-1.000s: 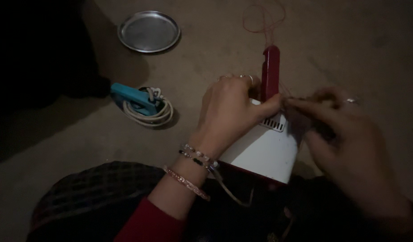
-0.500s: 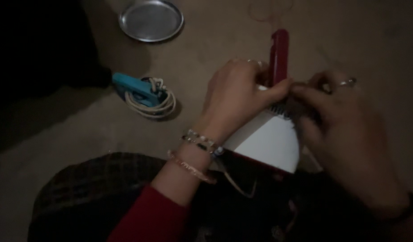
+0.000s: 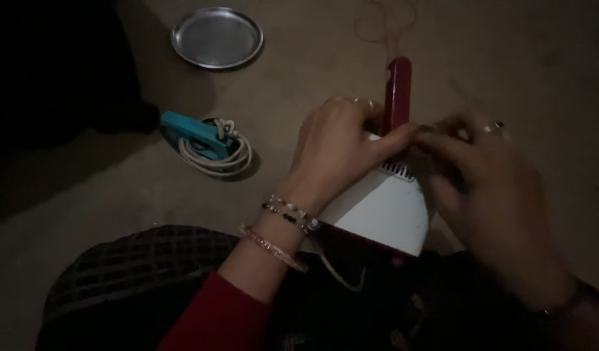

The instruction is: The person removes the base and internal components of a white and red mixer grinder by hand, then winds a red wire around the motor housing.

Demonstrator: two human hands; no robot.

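Bangles ring the wrist of the left hand [image 3: 335, 153], which closes around the top of a white appliance [image 3: 381, 211] resting on the person's lap, thumb pressed to its dark red handle [image 3: 397, 94]. Just beside it, the right hand [image 3: 488, 188] pinches something too small to make out. Farther off on the floor [image 3: 299, 71] lie a blue iron [image 3: 192, 128] with coiled cord and a round steel plate [image 3: 216, 38].

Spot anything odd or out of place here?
Nothing looks damaged or spilled. Left hand and right hand meet at the red handle of a white appliance. A loose reddish thread trails on the floor; the blue iron lies aside.
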